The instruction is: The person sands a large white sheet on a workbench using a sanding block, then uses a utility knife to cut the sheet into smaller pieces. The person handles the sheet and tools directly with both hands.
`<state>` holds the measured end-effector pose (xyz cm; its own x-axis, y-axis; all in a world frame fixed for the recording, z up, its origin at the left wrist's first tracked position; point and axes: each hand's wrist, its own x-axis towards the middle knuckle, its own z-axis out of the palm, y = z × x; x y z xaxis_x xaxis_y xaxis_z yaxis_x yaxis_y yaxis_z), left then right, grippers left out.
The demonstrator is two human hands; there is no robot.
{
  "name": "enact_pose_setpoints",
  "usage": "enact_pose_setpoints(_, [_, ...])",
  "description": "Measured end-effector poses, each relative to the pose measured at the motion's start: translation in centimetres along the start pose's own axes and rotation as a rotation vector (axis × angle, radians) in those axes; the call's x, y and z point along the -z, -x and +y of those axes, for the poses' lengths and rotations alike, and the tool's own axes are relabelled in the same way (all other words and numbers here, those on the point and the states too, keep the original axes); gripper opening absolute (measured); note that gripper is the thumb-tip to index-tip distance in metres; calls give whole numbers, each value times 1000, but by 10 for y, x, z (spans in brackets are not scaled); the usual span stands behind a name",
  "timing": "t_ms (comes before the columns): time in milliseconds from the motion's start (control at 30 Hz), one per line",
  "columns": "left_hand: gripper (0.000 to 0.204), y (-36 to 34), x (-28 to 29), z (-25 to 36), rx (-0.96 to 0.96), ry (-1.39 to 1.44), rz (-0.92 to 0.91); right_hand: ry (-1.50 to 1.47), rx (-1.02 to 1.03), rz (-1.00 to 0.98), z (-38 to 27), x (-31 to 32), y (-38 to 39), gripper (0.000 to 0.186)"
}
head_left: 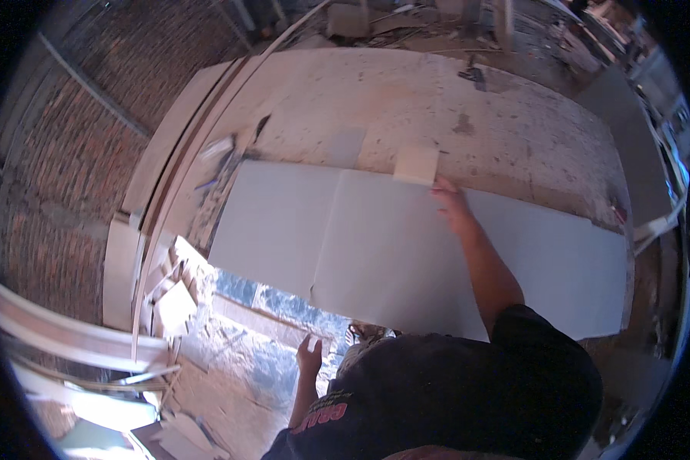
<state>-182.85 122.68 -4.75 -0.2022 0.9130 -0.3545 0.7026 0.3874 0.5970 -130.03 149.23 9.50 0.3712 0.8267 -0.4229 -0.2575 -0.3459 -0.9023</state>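
Large pale grey sheets, divided by a seam, lie across the near part of a broad, stained wooden worktable. My right hand reaches over them to the far edge, its fingers at the lower right corner of a small beige square piece, apparently gripping it; the fingertips are slightly blurred. Beyond the sheets, left of that piece, lies a smaller grey piece. My left hand hangs below the near edge with fingers apart, holding nothing.
Long bent strips run along the table's left side, beside a brick wall. A dark tool sits on the far part. Offcuts pile at lower left. An upright board stands at the right.
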Motion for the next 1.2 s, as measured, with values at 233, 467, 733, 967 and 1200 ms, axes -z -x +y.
enact_pose_setpoints(233, [76, -5, -30, 90, 243, 499, -397, 1268, 352, 123, 93, 88, 30, 59])
enact_pose_setpoints(467, [50, -12, -30, 139, 406, 943, -714, 1296, 597, 390, 143, 112, 154, 55])
enact_pose_setpoints(733, [31, -44, -37, 161, 664, 1141, -818, 1290, 434, 707, 188, 151, 251, 48])
enact_pose_setpoints(967, [24, -59, -51, 135, 662, 1219, -940, 1262, 70, 955, 232, 133, 347, 51])
enact_pose_setpoints(1200, [32, -54, -53, 133, 621, 1192, -918, 982, -286, 1074, 284, 118, 410, 54])
